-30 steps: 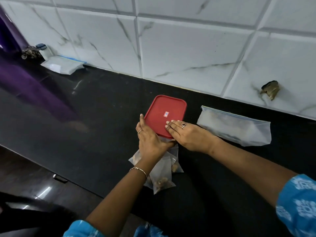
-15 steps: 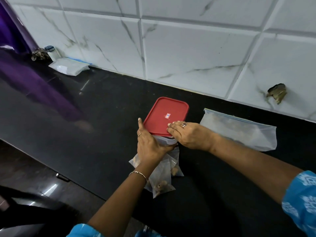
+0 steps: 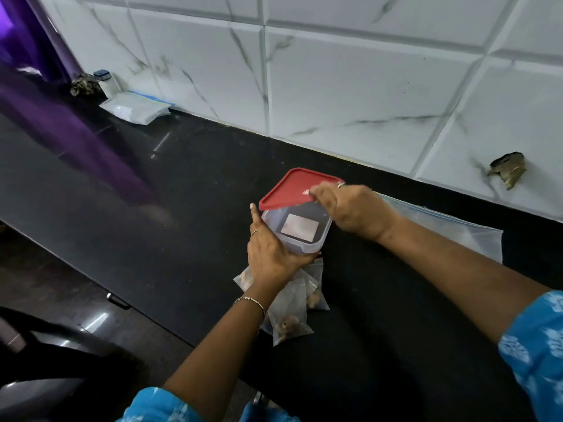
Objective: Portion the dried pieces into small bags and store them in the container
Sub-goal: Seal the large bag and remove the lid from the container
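A clear plastic container (image 3: 307, 243) stands on the black counter, and its inside looks empty. My left hand (image 3: 271, 251) grips its near left side. My right hand (image 3: 350, 208) holds the red lid (image 3: 292, 187) by its near right edge, tilted up off the container with the far edge still over it. Several small clear bags of brown dried pieces (image 3: 292, 318) lie on the counter just below my left wrist, partly hidden by it. A large zip bag (image 3: 451, 236) with dried pieces lies to the right, behind my right forearm.
The black counter (image 3: 152, 208) runs along a white tiled wall (image 3: 335, 86). At the far left stand a small jar (image 3: 105, 80), a flat packet of clear bags (image 3: 135, 109) and a crumpled dark lump (image 3: 85, 88). The counter's front edge is close on the left.
My right hand has lifted the red lid off the container, which was shut a second ago. My left hand has stayed on the container's side.
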The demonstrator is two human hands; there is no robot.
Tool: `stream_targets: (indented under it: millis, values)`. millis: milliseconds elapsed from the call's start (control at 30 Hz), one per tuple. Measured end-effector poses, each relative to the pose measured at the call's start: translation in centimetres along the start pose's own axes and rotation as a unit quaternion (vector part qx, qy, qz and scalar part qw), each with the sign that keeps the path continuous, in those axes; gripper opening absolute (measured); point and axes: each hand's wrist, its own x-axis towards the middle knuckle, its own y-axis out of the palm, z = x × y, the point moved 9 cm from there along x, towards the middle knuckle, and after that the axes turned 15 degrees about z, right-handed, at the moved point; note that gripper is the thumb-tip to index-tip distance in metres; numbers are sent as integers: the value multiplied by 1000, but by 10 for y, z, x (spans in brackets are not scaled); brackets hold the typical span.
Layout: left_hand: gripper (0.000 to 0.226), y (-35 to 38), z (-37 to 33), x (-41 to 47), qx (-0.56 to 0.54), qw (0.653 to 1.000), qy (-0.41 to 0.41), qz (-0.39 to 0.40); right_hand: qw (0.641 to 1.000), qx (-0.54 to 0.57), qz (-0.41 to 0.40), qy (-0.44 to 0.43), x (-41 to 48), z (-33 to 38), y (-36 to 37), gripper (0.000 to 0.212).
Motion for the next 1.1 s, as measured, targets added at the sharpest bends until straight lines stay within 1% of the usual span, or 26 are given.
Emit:
stream_targets:
  millis: [100, 167, 233, 267, 400, 467, 567, 667, 700, 733, 767, 833, 867, 933, 967, 1000, 1033, 1067, 1100]
  values:
    - [149, 3, -1, 1, 17, 1000, 1, 16, 998, 41, 2, 57, 9, -27, -8, 25]
    - [147, 3, -1, 1, 26, 1000, -1, 17, 984, 135, -20, 116, 12, -49, -18, 26]
    - [144, 2, -2, 1, 32, 999, -6, 17, 943, 245, -63, 217, 7, -83, -27, 27]
    - [143, 1, -2, 0, 35, 999, -8, 18, 922, 277, -78, 260, 3, -99, -30, 26]
    - [142, 0, -4, -2, 44, 999, -12, 18, 871, 307, -117, 366, -13, -143, -34, 27]
    - [144, 0, -6, -3, 49, 999, -8, 18, 838, 328, -130, 417, -29, -156, -29, 30]
    - [148, 4, -7, -4, 45, 998, -13, 35, 775, 377, -131, 490, -69, -169, -17, 32]
    - [154, 13, -14, -9, 60, 997, -2, 38, 704, 446, -91, 545, -125, -168, 10, 31]
    - [154, 15, -20, -13, 71, 997, 19, 31, 682, 471, -69, 555, -144, -163, 18, 30]
    - [152, 17, -30, -18, 88, 994, 62, 19, 657, 502, -43, 561, -162, -155, 28, 30]
    - [145, 20, -45, -26, 111, 986, 127, 5, 624, 538, -18, 567, -182, -142, 36, 30]
    - [129, 28, -75, -47, 159, 952, 262, -14, 552, 600, 29, 579, -219, -108, 51, 30]
    - [124, 35, -84, -57, 182, 936, 301, -12, 526, 617, 49, 584, -236, -90, 58, 31]
    - [116, 54, -94, -70, 220, 918, 329, 20, 489, 633, 78, 595, -265, -58, 67, 30]
    - [107, 62, -97, -76, 229, 910, 343, 42, 476, 638, 88, 599, -272, -45, 72, 29]
    - [93, 76, -101, -85, 232, 897, 369, 76, 461, 640, 90, 608, -285, -34, 73, 29]
    - [76, 90, -102, -94, 233, 881, 397, 109, 452, 642, 91, 612, -292, -24, 75, 28]
    - [64, 101, -99, -101, 234, 866, 419, 139, 449, 641, 96, 615, -295, -17, 79, 28]
    - [57, 116, -96, -108, 235, 853, 432, 176, 451, 630, 102, 624, -304, -10, 81, 26]
